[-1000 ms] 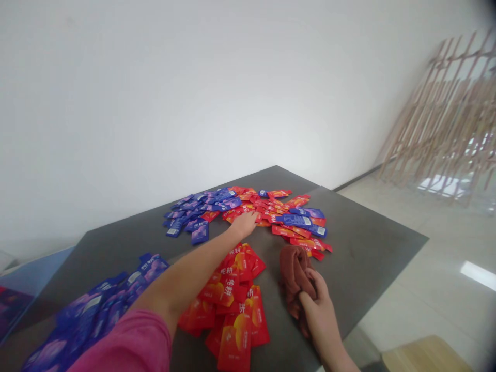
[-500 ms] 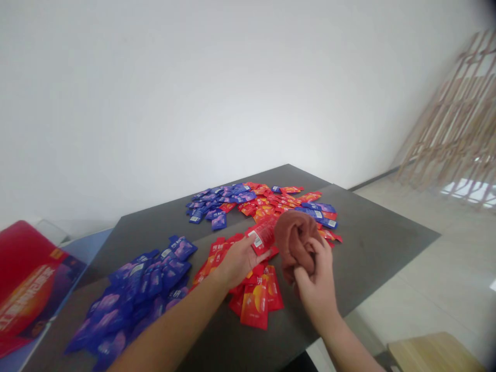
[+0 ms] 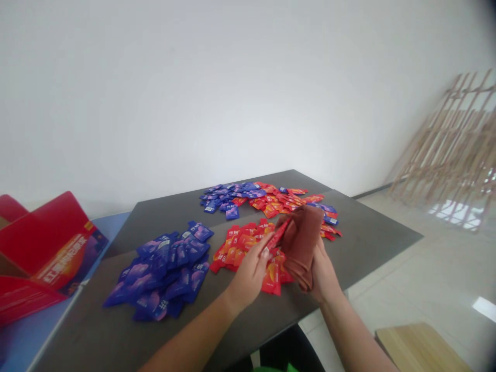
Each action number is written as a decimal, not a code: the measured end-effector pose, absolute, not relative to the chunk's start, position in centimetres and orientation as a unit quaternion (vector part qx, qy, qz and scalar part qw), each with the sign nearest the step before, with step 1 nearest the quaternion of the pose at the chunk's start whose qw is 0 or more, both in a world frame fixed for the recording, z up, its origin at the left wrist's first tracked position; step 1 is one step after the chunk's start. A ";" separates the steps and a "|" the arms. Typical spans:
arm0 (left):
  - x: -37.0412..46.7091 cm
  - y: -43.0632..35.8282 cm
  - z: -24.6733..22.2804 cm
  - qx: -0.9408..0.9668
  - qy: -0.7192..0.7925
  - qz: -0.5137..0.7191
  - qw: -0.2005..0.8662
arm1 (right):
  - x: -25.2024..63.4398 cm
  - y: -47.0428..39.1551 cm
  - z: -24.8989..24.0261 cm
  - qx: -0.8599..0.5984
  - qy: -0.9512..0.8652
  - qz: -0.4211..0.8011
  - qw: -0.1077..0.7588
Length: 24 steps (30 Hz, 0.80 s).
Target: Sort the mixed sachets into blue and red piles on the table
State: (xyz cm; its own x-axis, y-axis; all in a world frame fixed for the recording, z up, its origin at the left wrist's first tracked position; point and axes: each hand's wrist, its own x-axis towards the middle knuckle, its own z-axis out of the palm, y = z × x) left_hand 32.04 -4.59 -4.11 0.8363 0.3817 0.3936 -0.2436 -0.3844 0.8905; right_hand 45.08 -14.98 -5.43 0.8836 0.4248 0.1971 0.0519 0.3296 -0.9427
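Observation:
My left hand (image 3: 250,271) is closed on a red sachet (image 3: 278,235), which I see nearly edge-on. A folded brown cloth (image 3: 304,243) is gripped in my right hand (image 3: 322,271), and its left side touches the sachet. The right fingers are mostly hidden behind the cloth. Beneath and beyond both hands lies a pile of red sachets (image 3: 240,243) with orange fruit pictures. To the left of my left forearm is a heap of blue sachets (image 3: 166,274). Farther back, blue sachets (image 3: 220,194) and red sachets (image 3: 271,204) lie in a mixed spread.
All the sachets rest on a dark grey table (image 3: 372,235) against a white wall. An open red carton (image 3: 54,243) stands at the left on a blue surface (image 3: 116,225). A wooden stool top (image 3: 420,343) shows at the lower right, and a wooden rack (image 3: 461,139) leans at the far right.
The cloth has gone from a bunched, twisted shape to a flatter fold against the red sachet. The sachet has turned from face-on to edge-on. My view has shifted, showing more of the red carton.

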 end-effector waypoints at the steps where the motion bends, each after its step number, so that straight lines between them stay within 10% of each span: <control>1: 31.7 -4.6 -3.7 0.837 0.021 0.277 0.471 | 44.1 -15.2 -5.1 -0.547 -0.211 0.145 0.797; 6: 30.2 -5.2 -3.2 0.937 -0.069 0.215 0.267 | 42.2 -15.2 -3.7 -0.501 -0.158 0.197 0.828; 17: 29.0 -4.6 -4.9 0.849 0.075 0.184 0.490 | 41.4 -14.3 -4.1 -0.488 -0.148 0.209 0.835; 24: 28.9 -5.7 -6.5 0.688 0.171 0.223 0.669 | 41.9 -16.6 -5.0 -0.664 -0.244 -0.065 0.703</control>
State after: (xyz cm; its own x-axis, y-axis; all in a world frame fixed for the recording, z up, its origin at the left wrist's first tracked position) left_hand 28.93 -5.67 -6.47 0.8420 0.5339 0.0777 -0.0634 -0.0452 0.9970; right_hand 41.91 -16.57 -4.99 0.8721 0.2334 0.4302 0.4163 0.1085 -0.9027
